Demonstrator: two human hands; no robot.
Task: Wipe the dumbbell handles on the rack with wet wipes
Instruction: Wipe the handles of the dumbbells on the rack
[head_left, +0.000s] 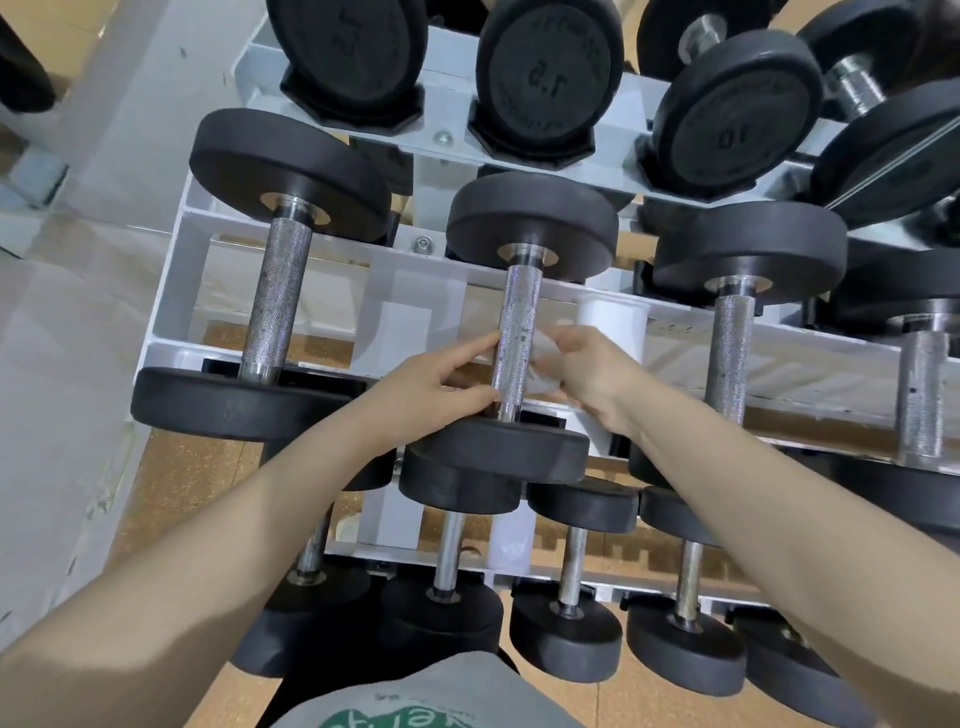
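Both hands on the middle-tier dumbbell (511, 332), second from the left on the white rack (171, 291). Its knurled steel handle (514, 322) runs away from the camera, black heads at either end.

Left hand (441, 382): grip grasping the handle from the left, fingertips curled against the lower half of the bar, just above the near head.

Right hand (587, 374): grip clenched on a bunched white wet wipe (543, 364), which is pressed against the right side of the handle at about the same height as the left fingers. Wipe partly hidden by the bar and the fingers, so I cannot tell how far it wraps round.

Neighbouring dumbbell (270, 291) sits to the left on the same tier. Lower tier (452, 551) holds smaller dumbbells with thin handles; upper tier (550, 78) shows heads end-on, one stamped 7.5. White tub (613, 327) stands behind the right hand. Floor is cork-coloured matting (197, 493).
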